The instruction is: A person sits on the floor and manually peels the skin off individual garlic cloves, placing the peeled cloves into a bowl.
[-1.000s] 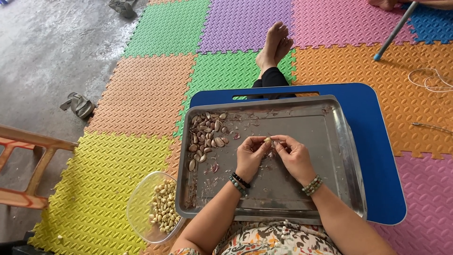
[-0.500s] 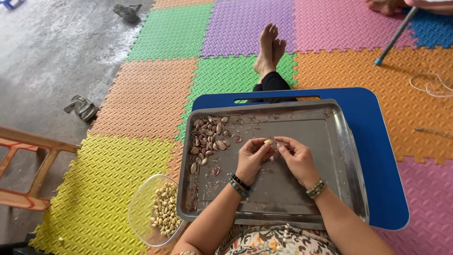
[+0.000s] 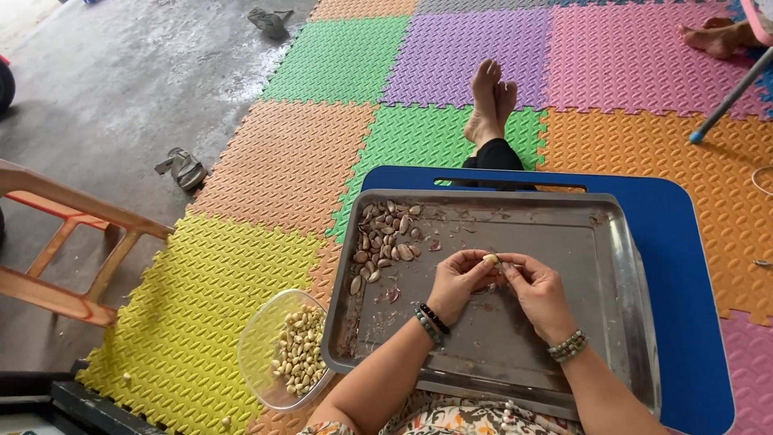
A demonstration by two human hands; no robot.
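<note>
Over the dented rectangular steel tray (image 3: 612,266) | small pale garlic clove (image 3: 489,259) pinched between left hand (image 3: 459,280) and right hand (image 3: 538,288) | grip unchanged since a second ago | peeling judged ongoing

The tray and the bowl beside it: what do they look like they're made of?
The tray looks like metal, probably stainless steel: grey, dull sheen, rolled rim, scuffed floor. The bowl seems to be clear plastic, since the yellow mat shows through its wall. Both hands, left hand and right hand, pinch a small pale clove over the tray.
</note>
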